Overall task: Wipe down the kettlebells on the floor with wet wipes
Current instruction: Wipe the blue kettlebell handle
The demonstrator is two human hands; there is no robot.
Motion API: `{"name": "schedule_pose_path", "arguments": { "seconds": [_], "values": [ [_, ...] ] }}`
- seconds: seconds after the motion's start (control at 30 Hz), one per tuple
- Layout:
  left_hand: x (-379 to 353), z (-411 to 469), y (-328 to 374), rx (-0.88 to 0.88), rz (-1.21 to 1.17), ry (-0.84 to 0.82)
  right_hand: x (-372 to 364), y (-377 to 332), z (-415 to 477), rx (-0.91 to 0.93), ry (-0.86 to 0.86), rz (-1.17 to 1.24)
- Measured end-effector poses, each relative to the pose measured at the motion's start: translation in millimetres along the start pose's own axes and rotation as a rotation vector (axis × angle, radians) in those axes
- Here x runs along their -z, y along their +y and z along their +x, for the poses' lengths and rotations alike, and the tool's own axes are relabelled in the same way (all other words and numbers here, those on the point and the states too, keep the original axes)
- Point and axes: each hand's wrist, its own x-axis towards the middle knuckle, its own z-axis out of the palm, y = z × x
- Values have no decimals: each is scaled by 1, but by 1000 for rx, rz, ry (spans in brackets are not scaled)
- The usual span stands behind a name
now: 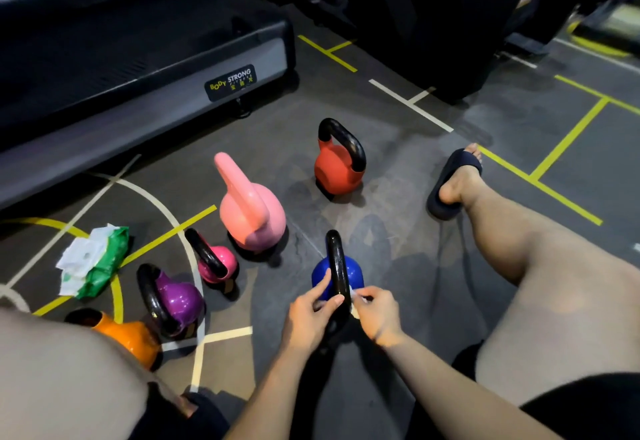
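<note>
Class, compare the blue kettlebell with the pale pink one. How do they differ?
The blue kettlebell has a black handle; the pale pink kettlebell is pink all over. The left hand grips the blue one's handle and the right hand holds a wipe against it; the pink one stands untouched. The pink one looks bigger. Both have round bodies and loop handles.

The near kettlebell (351,271) is set on the floor (381,149) between the legs. Its handle is held from the left by the left hand (311,315), and a wipe (353,301) is pinched against it by the right hand (375,311). The far kettlebell (337,169) is placed behind it. A row of four kettlebells (254,218) is ranged to the left, with the wipes pack (100,259) left of that, before the treadmill (138,69).
</note>
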Motion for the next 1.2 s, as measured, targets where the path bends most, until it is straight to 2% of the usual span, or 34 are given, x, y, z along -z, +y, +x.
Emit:
{"name": "schedule_pose_path", "arguments": {
  "seconds": [0.23, 0.47, 0.53, 0.7, 0.8, 0.9, 1.0, 1.1, 1.2],
  "values": [
    [-3, 0, -2, 22, 9, 7, 0, 0, 9, -104, -46, 59],
    [1, 0, 2, -7, 132, 13, 0, 4, 11, 13, -102, -92],
    [3, 2, 5, -56, 241, 22, 1, 8, 14, -3, -107, -115],
    [14, 10, 24, -335, 556, -28, 4, 9, 21, -52, -140, -154],
    [23, 26, 51, -568, 923, -223, 3, 2, 28, -92, -96, -116],
    [25, 51, 80, -613, 1368, -480, 7, -9, 36, -120, 23, 35],
    [15, 78, 97, -654, 1644, -703, 19, -20, 47, -125, 117, 199],
    [3, 100, 113, -734, 1793, -826, 33, -24, 57, -156, 198, 315],
    [3, 115, 118, -841, 1707, -861, 41, -22, 61, -192, 255, 436]
  ]
}}
